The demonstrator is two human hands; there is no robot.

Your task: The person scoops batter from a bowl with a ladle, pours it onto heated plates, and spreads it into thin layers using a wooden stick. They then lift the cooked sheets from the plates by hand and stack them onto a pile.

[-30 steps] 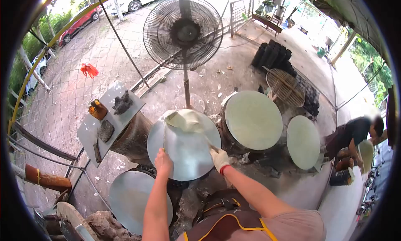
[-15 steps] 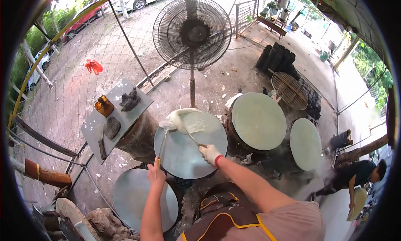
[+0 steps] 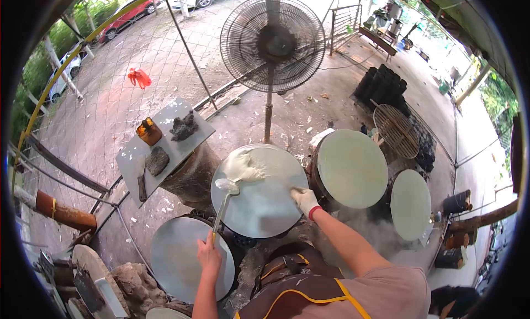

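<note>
Now the ladle (image 3: 226,187) in the left hand (image 3: 208,254) sits lower, fingers wrapped round its handle — the gloved right hand (image 3: 304,199) grips a spreader, and the batter (image 3: 243,167) covers more of the round pan (image 3: 259,206).

Daylight falls on a stained concrete floor (image 3: 287,117) where a pedestal fan (image 3: 273,43) stands before wire-mesh fencing (image 3: 105,103), with parked cars (image 3: 128,15) beyond and stacked black cylinders (image 3: 383,86) nearby.

The bare left hand (image 3: 208,255) has drawn back toward the lower frame, its long-handled metal ladle (image 3: 227,187) now resting on the round grey griddle plate (image 3: 265,208). The white-gloved right hand (image 3: 305,200) has swept rightward, and the pale batter patch (image 3: 243,167) has shrunk at the plate's upper left.
</note>
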